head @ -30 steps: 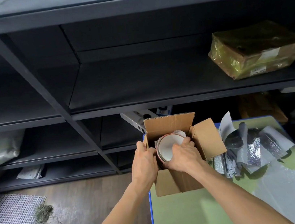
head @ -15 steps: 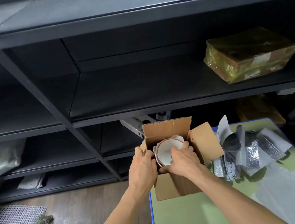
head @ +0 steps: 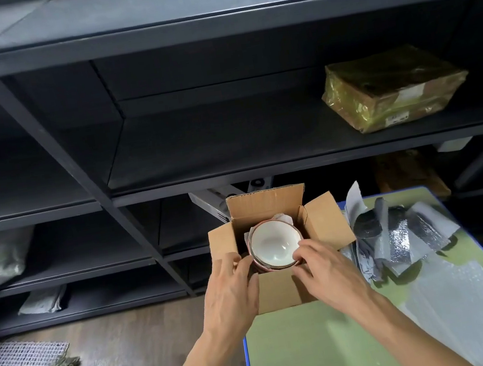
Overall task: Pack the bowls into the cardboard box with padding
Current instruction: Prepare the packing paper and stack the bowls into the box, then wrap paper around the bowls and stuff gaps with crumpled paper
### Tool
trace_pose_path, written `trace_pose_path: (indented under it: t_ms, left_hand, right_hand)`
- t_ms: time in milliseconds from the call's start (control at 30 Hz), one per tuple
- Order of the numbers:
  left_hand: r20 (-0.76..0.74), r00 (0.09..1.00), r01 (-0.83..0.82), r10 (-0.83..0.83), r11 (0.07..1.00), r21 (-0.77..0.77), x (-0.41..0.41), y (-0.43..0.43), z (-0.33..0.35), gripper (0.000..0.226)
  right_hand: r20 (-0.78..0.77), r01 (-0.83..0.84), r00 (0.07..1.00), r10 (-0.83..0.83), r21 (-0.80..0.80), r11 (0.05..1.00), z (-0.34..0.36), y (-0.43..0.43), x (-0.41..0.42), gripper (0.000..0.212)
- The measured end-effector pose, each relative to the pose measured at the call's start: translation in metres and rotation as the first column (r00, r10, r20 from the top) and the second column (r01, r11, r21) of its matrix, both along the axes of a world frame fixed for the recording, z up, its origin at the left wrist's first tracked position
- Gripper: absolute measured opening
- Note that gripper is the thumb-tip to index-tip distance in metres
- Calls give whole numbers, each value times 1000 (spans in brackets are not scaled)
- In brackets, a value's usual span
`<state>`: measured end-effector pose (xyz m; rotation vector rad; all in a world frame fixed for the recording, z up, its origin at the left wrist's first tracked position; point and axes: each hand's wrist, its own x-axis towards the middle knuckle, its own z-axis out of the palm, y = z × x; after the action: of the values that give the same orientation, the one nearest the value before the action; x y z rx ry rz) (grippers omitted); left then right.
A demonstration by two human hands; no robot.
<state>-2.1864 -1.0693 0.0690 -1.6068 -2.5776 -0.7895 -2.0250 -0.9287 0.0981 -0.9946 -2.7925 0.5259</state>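
Observation:
An open cardboard box (head: 283,293) stands at the far left corner of the green table. Inside it sits a white bowl (head: 274,245) with a reddish rim, stacked on at least one more bowl, with white padding (head: 282,217) showing behind it. My left hand (head: 232,289) rests at the box's near left corner, its fingers curled over the edge beside the bowl. My right hand (head: 323,267) is over the box's near edge, its fingertips touching the bowl's right rim.
A heap of silver foil padding pieces (head: 402,231) lies right of the box. Bubble wrap (head: 469,312) covers the table's right side. Dark metal shelving (head: 197,145) rises behind, with a wrapped parcel (head: 391,87) on it. The floor drops off left of the table (head: 304,351).
My right hand has drawn back from over the bowl to its right rim, uncovering the bowl. My left hand stays at the box's left corner. The view has tilted slightly.

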Motion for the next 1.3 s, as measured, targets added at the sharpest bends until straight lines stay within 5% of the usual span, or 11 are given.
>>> trace_pose_path:
  t_ms: [333, 633, 1067, 1300]
  left_hand:
    - [58, 982, 180, -182, 983, 44, 42, 10, 4, 19]
    - [103, 959, 255, -266, 961, 110, 83, 28, 7, 9]
    - [219, 893, 407, -394, 913, -16, 157, 81, -2, 21]
    - [255, 876, 463, -409, 861, -208, 192, 114, -27, 38]
  right_hand:
    - [-166, 59, 984, -66, -45, 997, -2, -18, 46, 20]
    - [-168, 135, 973, -157, -136, 982, -11, -4, 81, 6]
    - [126, 235, 969, -213, -208, 949, -35, 42, 171, 35]
    - [253, 337, 928, -272, -266, 903, -56, 56, 227, 45]
